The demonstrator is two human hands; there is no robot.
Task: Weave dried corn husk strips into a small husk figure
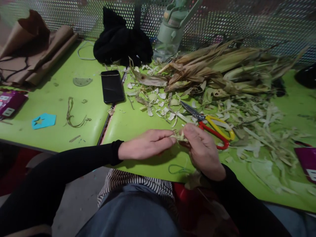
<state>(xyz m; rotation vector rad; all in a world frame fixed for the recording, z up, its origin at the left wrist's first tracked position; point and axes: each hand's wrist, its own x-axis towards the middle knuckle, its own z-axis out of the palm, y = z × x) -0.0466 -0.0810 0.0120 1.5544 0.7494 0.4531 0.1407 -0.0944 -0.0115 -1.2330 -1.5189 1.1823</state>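
Note:
Between my two hands, just above the green table (138, 115), is a small pale piece of corn husk (179, 136) that looks folded or braided. My left hand (149, 143) pinches its left end, fingers stretched forward and pressed together. The thumb and curled fingers of my right hand (201, 148) close on its other end and partly cover it. Scissors (206, 120) with one yellow and one red handle lie just beyond my right hand. A thin green string loop (178, 169) lies on the table below my hands.
Dried corn husks (217, 69) are heaped at the back right, with husk scraps (269, 131) spread around. A phone (112, 86), black cloth (123, 42) and bottle (170, 33) stand or lie farther back. Brown paper (37, 49), a blue card (43, 121) and twisted cord (71, 115) are leftward.

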